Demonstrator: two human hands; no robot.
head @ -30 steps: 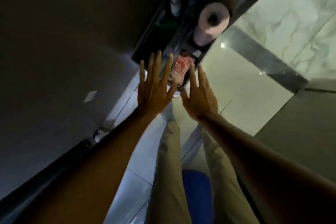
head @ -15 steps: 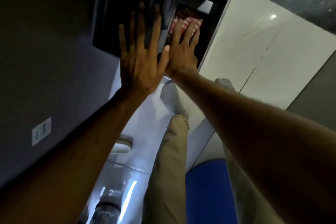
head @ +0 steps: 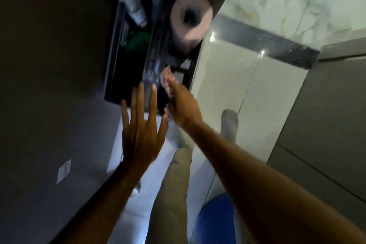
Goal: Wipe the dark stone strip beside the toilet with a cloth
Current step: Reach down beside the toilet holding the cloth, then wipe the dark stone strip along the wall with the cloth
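Observation:
A red-and-white checked cloth (head: 167, 77) sits in a dark recessed niche (head: 114, 77) in the grey wall. My right hand (head: 183, 107) reaches into the niche and its fingers curl around the cloth; motion blur hides the exact grip. To its left, my left hand (head: 141, 130) is held flat with the fingers spread, their tips at the niche's lower edge, holding nothing. The dark stone strip (head: 277, 49) runs across the pale tiles at the upper right, well away from both hands.
The niche also holds a toilet paper roll (head: 191, 20), a white bottle (head: 132, 4) and something green (head: 136, 41). Below are my beige trouser leg (head: 172, 184), a grey-socked foot (head: 229, 123) and a blue object (head: 215, 218). A grey panel (head: 326, 125) stands on the right.
My right hand lay flat on the cloth before; now its fingers have closed around it. My left hand has dropped from the niche front to its lower edge. The view has shifted up.

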